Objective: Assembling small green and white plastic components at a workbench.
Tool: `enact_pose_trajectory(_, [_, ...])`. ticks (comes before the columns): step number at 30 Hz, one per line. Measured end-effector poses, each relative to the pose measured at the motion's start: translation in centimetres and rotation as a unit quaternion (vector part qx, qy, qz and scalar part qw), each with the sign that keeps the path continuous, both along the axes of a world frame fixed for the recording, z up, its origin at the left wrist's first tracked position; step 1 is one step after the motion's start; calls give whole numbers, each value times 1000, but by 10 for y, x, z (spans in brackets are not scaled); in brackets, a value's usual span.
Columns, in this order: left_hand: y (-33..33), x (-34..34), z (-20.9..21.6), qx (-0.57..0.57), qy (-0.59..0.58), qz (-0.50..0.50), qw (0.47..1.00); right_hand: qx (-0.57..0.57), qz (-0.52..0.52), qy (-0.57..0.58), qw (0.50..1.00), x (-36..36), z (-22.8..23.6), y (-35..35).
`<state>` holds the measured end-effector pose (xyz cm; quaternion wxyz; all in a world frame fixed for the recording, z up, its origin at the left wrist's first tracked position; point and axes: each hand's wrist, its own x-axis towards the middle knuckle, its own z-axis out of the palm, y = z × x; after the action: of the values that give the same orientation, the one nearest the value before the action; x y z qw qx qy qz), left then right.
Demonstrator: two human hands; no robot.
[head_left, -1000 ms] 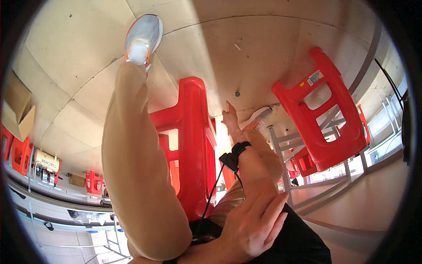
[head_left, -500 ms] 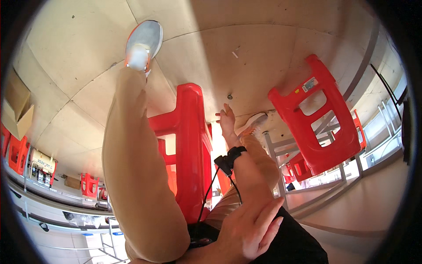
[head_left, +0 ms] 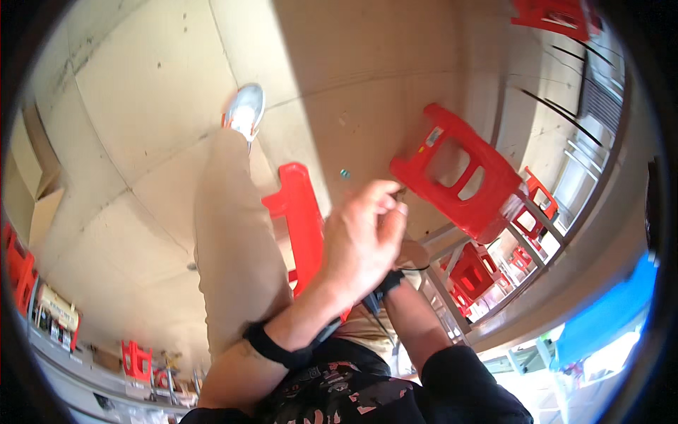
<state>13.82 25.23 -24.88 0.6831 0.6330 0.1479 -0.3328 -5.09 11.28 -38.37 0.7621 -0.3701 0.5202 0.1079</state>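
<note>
My left hand (head_left: 364,237) is raised in the middle of the view, its fingers curled in and the thumb near them. What lies inside the fingers, if anything, is hidden. A black band (head_left: 272,346) circles my left wrist. Behind it my right forearm (head_left: 417,318) comes up from the lower right, with a black strap (head_left: 390,283) and a small dark device with a cable at the wrist. The left hand covers my right hand, so its fingers do not show. Beneath the hands is a red plastic stool (head_left: 302,219), between my legs.
Another red stool (head_left: 462,169) lies tipped at the right against a grey metal table frame (head_left: 452,300). An open cardboard box (head_left: 46,205) stands at the far left. More red stools (head_left: 136,359) and a cream tank-like machine (head_left: 58,307) are beyond. A small teal bit (head_left: 345,172) lies on the floor.
My left hand has risen from low by the right forearm to the middle, in front of my right hand, which was stretched out open. The view has shifted, and my left leg now reaches less far up.
</note>
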Motion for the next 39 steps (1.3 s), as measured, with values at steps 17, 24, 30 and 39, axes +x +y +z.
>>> enact_pose_trajectory(17, [4,-73,33,-18,69,-302,951,-366,381,-180,830,-27,254,47])
enact_pose_trajectory(24, [-14,-109,90,-44,-44,-335,940,-455,317,-268,788,-73,260,29])
enact_pose_trajectory(30, [-37,-132,97,11,-27,-257,966,-480,140,-245,831,-107,243,18])
enact_pose_trajectory(39, [-100,-152,214,-113,-78,-258,956,-453,148,-144,867,-116,198,12])
